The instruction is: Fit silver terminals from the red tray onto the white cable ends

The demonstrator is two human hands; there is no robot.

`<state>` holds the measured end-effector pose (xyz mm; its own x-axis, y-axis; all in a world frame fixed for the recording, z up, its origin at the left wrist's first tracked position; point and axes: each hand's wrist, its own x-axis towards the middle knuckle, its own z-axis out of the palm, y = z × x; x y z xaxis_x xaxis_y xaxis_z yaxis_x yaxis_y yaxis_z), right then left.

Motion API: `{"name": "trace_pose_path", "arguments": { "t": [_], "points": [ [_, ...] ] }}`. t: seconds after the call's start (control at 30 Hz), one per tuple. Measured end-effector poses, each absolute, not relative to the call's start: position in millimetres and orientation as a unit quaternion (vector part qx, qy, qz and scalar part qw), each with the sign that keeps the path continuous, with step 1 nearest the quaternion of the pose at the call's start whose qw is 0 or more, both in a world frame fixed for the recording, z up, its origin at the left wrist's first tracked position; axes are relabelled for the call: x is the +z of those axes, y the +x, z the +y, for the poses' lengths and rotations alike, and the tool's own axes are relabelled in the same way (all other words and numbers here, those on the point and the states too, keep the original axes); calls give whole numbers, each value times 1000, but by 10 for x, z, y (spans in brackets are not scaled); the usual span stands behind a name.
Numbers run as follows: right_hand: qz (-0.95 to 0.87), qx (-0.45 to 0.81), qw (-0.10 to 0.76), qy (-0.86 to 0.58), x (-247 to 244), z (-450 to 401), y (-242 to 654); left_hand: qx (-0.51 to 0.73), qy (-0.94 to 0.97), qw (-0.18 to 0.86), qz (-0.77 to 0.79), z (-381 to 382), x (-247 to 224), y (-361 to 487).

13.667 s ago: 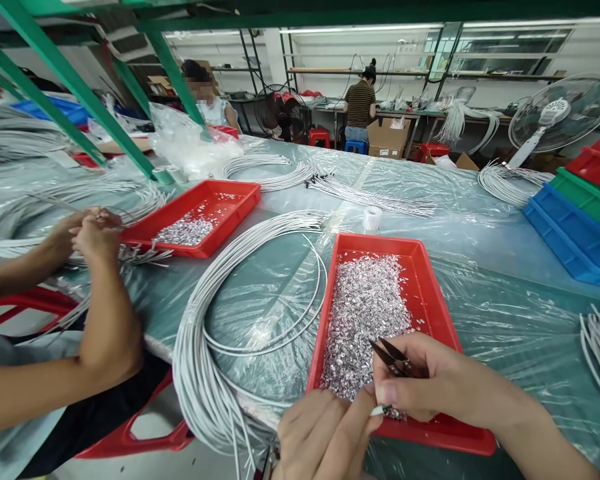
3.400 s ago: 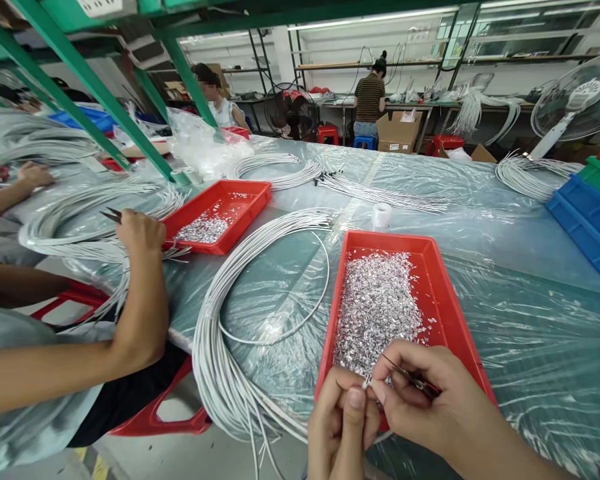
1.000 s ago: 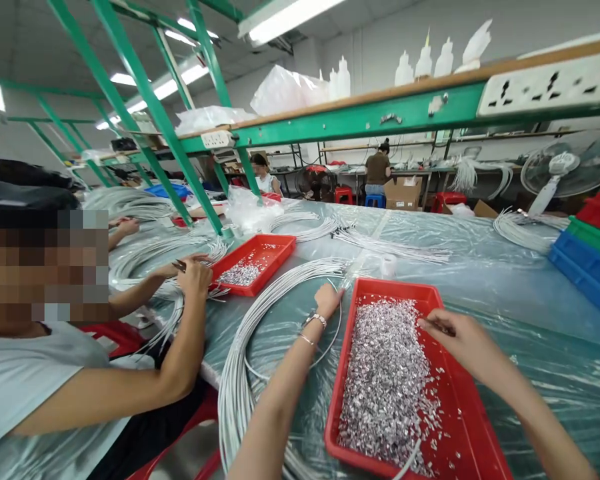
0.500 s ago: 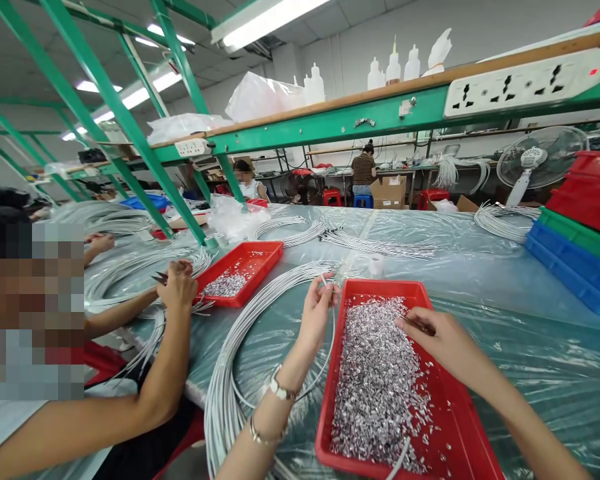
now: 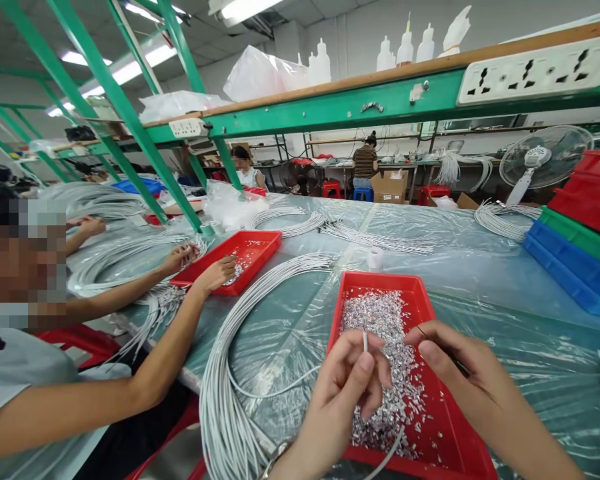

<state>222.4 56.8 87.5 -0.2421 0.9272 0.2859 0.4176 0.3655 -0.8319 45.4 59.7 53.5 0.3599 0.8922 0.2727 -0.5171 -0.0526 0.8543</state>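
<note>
My left hand [image 5: 341, 383] is closed on a white cable [image 5: 365, 342], pinched near its end, which points upward between thumb and fingers. Dark tweezers [image 5: 422, 331] sit in the closed fingers of my right hand [image 5: 475, 377], mostly hidden by them; whether their tips carry anything is too small to tell. Both hands are over a red tray [image 5: 463, 433] strewn with small shiny metal pieces [image 5: 377, 310]. A coiled bundle of white cables [image 5: 215, 373] lies left of the tray. Another cable length [image 5: 391, 450] crosses the tray's near edge.
A co-worker's arm [image 5: 155, 360] reaches over a second red tray [image 5: 263, 257] at left. Stacked bins [image 5: 575, 267] stand at right. A white roll [image 5: 375, 259] is behind my tray. A green shelf beam [image 5: 290, 115] with a power strip [image 5: 535, 72] spans above.
My left hand has come nearer and right with the cable, now over the tray. My right hand has lifted from the metal pieces toward it. The co-worker's hand has moved to the other tray.
</note>
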Motion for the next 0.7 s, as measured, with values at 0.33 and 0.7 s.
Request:
{"name": "trace_pose_path", "arguments": {
  "t": [0.33,0.7],
  "points": [
    [-757,279,435,-400,957,374,2090,564,448,644,258,350,537,491],
    [-775,289,403,-392,936,300,2107,584,510,556,301,279,590,534]
  ]
}}
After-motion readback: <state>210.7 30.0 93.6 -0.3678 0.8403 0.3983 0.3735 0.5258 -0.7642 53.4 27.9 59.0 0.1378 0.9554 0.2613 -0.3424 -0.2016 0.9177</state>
